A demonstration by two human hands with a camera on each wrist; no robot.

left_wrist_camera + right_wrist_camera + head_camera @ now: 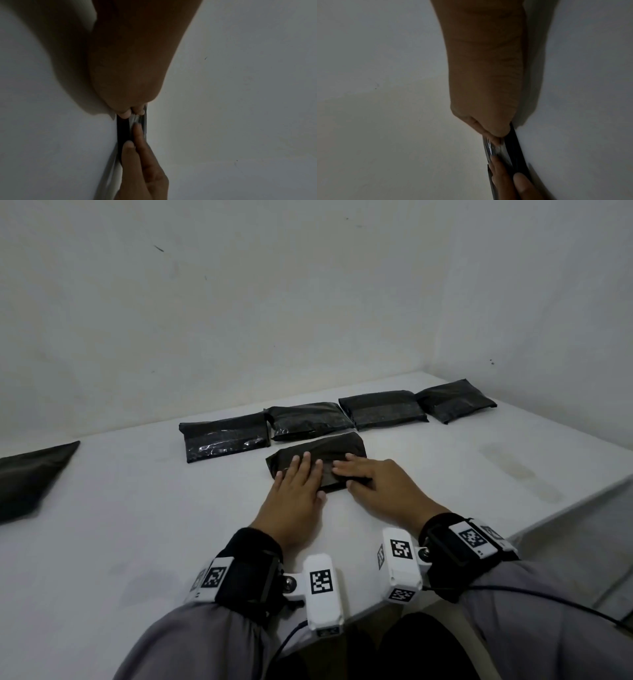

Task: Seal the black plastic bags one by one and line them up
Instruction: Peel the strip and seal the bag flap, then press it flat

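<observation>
Here, at the left edge of the head view, one black bag (30,477) is cut off. Near the middle, the left hand (294,491) and right hand (380,484) press flat, straight fingers on the bag being sealed (325,453), hiding its near edge. Four bags (226,436) line up behind.

Your left hand (296,487) and right hand (373,482) press flat on the bag (318,455); four bags (310,419) line up at twelve o'clock.

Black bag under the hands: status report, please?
Left hand and right hand flat, pressing black bag onto white table. Four bags in row behind; one far left. Nothing in the way.
</observation>
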